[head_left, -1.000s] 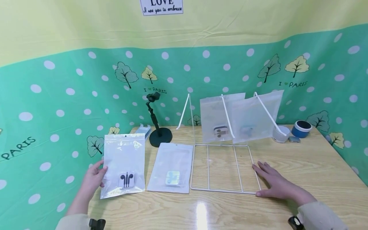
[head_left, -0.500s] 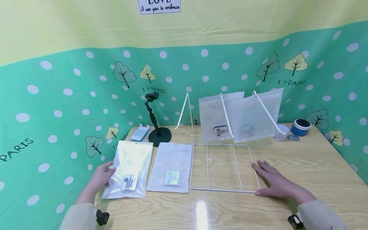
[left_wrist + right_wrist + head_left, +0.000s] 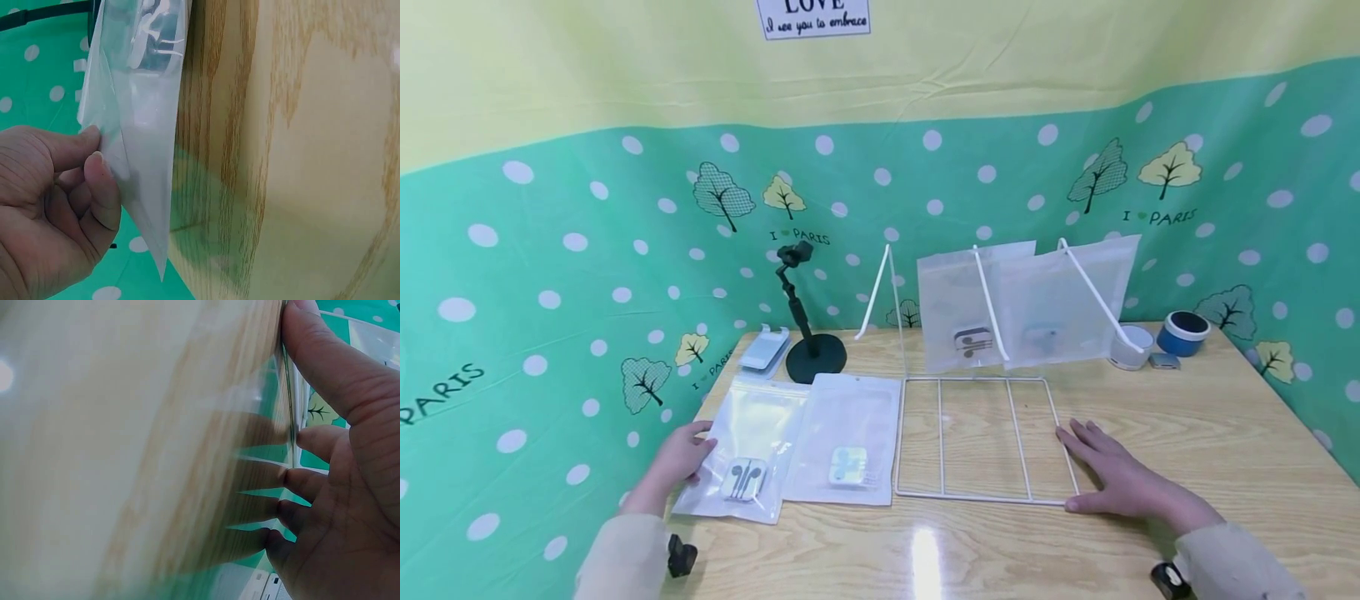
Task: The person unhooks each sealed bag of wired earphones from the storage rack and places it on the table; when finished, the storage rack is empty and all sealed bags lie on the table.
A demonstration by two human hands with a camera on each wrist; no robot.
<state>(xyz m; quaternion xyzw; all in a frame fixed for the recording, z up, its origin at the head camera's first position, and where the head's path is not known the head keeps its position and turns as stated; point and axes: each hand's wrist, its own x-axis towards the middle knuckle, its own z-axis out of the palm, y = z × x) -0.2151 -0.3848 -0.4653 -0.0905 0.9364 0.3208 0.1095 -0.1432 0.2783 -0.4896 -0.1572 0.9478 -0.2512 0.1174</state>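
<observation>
The person is wearing pale beige long sleeves on both arms, with a small black camera unit strapped at each wrist; the bare left hand (image 3: 679, 457) and right hand (image 3: 1118, 478) are showing no rings.

The earphone pouch (image 3: 747, 450) was a clear, glossy plastic bag holding a pair of white earphones (image 3: 742, 480) near its lower end. It lay almost flat at the left edge of the desk (image 3: 1187, 433), its left margin pinched between thumb and fingers of the left hand (image 3: 679, 455). Its right side slightly overlapped a second pouch. The white wire rack (image 3: 985, 437) lay flat on the desk, with the right hand (image 3: 1112, 479) resting open against its right-hand rail.
</observation>
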